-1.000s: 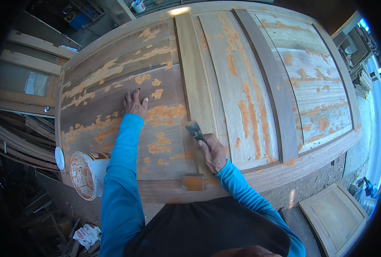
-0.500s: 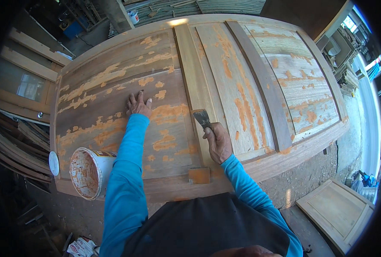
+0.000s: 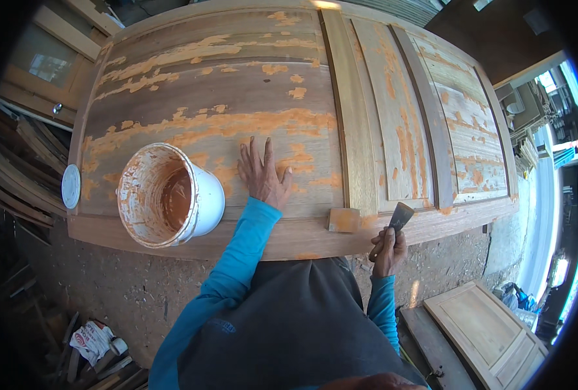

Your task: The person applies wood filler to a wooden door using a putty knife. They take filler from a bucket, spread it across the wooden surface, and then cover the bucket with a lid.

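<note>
Left of the white bucket point(image 3: 209, 201), long wooden pieces point(image 3: 25, 166) lie stacked, and nearer to it a round white disc point(image 3: 71, 186) shows at the left end of the wooden door point(image 3: 191, 94). Below and left of the bucket, on the floor, a white printed bag point(image 3: 92, 342) lies among wood scraps.

The bucket is at the door's near left part; whether its base rests wholly on the wood cannot be seen. Orange-brown filler coats its inner wall and lies at the bottom. The door spreads beyond the bucket and far to its right, with orange filler patches point(image 3: 282, 120) on its panels.

Just right of the bucket, the left hand point(image 3: 265, 179) lies palm down on the door, its fingers spread and holding nothing. Farther right of the bucket, a small square piece point(image 3: 344, 220) smeared with orange sits at the door's near edge.

Well to the bucket's right, the right hand point(image 3: 388, 250) has its fingers wrapped around the handle of a putty knife point(image 3: 401, 216), whose blade points up and away from the person, over the door's near edge; contact there cannot be told. Farthest right of the bucket and lower, a small panelled wooden piece point(image 3: 477, 318) lies tilted in view.
</note>
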`<state>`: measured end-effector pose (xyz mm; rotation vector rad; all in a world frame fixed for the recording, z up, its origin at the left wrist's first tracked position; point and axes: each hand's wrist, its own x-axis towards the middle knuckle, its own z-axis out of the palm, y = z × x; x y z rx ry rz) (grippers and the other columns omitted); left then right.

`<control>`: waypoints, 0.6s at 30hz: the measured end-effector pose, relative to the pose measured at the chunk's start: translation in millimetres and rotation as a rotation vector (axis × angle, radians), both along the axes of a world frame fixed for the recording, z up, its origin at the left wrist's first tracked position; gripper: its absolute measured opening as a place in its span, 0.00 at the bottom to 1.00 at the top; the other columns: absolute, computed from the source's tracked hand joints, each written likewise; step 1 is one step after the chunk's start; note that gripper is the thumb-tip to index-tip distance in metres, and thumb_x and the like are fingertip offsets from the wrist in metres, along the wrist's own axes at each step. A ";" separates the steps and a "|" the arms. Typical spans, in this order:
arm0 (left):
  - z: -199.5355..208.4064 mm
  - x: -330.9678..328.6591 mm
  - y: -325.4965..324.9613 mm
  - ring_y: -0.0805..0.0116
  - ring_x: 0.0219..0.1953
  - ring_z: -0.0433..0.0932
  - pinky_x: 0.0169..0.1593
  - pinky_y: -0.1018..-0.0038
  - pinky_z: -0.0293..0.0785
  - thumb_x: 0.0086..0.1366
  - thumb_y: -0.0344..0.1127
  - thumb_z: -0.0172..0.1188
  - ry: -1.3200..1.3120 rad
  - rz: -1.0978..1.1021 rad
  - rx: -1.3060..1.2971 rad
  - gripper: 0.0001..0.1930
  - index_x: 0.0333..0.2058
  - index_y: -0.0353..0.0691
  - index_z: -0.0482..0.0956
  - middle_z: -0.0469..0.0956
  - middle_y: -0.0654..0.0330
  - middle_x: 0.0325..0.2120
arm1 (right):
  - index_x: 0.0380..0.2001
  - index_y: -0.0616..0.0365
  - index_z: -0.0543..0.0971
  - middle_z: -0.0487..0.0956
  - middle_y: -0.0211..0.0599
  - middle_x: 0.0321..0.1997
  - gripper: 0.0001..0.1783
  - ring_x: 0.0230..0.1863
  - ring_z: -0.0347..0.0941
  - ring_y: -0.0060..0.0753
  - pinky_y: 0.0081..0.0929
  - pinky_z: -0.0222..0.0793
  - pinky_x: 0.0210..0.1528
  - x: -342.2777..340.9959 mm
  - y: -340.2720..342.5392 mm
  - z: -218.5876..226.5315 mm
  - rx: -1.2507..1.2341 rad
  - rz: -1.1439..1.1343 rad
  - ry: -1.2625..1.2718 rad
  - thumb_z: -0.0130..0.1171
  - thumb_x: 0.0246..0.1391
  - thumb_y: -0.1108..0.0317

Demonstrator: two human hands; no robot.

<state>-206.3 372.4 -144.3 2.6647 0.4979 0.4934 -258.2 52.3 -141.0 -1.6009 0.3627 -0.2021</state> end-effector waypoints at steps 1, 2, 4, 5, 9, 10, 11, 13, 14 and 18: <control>2.1 -5.5 0.3 0.33 0.75 0.48 0.73 0.36 0.49 0.65 0.47 0.67 -0.029 -0.008 0.008 0.43 0.74 0.43 0.57 0.50 0.40 0.74 | 0.37 0.59 0.78 0.79 0.32 0.23 0.16 0.14 0.62 0.12 0.14 0.56 0.16 -6.2 7.4 14.6 0.001 -0.015 0.006 0.57 0.73 0.57; -4.4 -9.1 8.7 0.33 0.75 0.49 0.73 0.37 0.50 0.65 0.47 0.67 0.024 -0.103 -0.033 0.43 0.73 0.41 0.57 0.51 0.40 0.74 | 0.36 0.60 0.78 0.79 0.33 0.23 0.16 0.15 0.63 0.13 0.14 0.56 0.17 -12.4 13.3 26.2 0.000 -0.028 0.010 0.57 0.73 0.57; -23.5 -16.7 31.6 0.33 0.75 0.51 0.73 0.40 0.51 0.65 0.47 0.67 0.134 -0.278 -0.108 0.44 0.73 0.39 0.56 0.52 0.39 0.73 | 0.41 0.62 0.80 0.79 0.33 0.25 0.16 0.21 0.69 0.17 0.17 0.63 0.24 -27.5 19.3 33.0 -0.043 -0.031 0.006 0.57 0.72 0.57; -13.1 -14.3 34.2 0.35 0.74 0.52 0.73 0.42 0.53 0.64 0.47 0.67 0.052 -0.260 -0.172 0.43 0.73 0.39 0.58 0.54 0.39 0.73 | 0.44 0.63 0.81 0.80 0.33 0.26 0.17 0.25 0.71 0.19 0.18 0.66 0.28 -34.2 21.0 26.1 -0.069 -0.018 0.002 0.58 0.72 0.57; 35.9 -16.1 39.1 0.39 0.73 0.59 0.72 0.47 0.58 0.65 0.45 0.67 -0.197 -0.218 -0.177 0.40 0.70 0.36 0.62 0.62 0.39 0.69 | 0.55 0.63 0.82 0.81 0.36 0.43 0.16 0.37 0.75 0.24 0.24 0.73 0.42 -67.9 46.4 39.9 -0.226 0.034 -0.122 0.58 0.71 0.66; 40.1 -24.9 35.9 0.40 0.72 0.60 0.71 0.47 0.59 0.65 0.45 0.67 -0.229 -0.241 -0.121 0.39 0.70 0.36 0.63 0.64 0.38 0.68 | 0.56 0.63 0.82 0.80 0.36 0.46 0.16 0.38 0.75 0.24 0.24 0.73 0.42 -78.4 60.3 49.9 -0.302 0.012 -0.197 0.58 0.71 0.68; 37.8 -35.8 36.9 0.40 0.70 0.63 0.70 0.49 0.61 0.65 0.43 0.67 -0.232 -0.238 -0.108 0.38 0.70 0.36 0.63 0.66 0.38 0.66 | 0.56 0.61 0.82 0.79 0.36 0.50 0.15 0.39 0.75 0.25 0.25 0.73 0.41 -83.1 69.5 49.8 -0.414 0.024 -0.251 0.57 0.69 0.73; 33.1 -61.7 36.5 0.41 0.67 0.68 0.69 0.52 0.65 0.66 0.39 0.66 -0.234 -0.239 -0.084 0.36 0.69 0.35 0.64 0.71 0.38 0.63 | 0.53 0.61 0.83 0.79 0.36 0.44 0.13 0.39 0.75 0.26 0.26 0.73 0.42 -84.6 65.3 23.9 -0.356 0.164 -0.212 0.56 0.69 0.75; 34.4 -77.4 37.8 0.42 0.64 0.72 0.66 0.54 0.69 0.65 0.37 0.66 -0.265 -0.283 -0.197 0.34 0.68 0.35 0.66 0.73 0.39 0.60 | 0.51 0.63 0.83 0.79 0.36 0.43 0.12 0.39 0.75 0.27 0.26 0.73 0.42 -79.1 69.8 22.6 -0.368 0.238 -0.205 0.55 0.69 0.76; 60.0 -153.4 46.2 0.47 0.54 0.81 0.57 0.61 0.78 0.65 0.29 0.66 -0.282 -0.390 -0.431 0.26 0.62 0.34 0.74 0.81 0.44 0.51 | 0.39 0.66 0.81 0.79 0.37 0.38 0.06 0.37 0.76 0.28 0.25 0.72 0.42 -82.6 81.5 60.6 -0.234 0.208 -0.267 0.55 0.69 0.77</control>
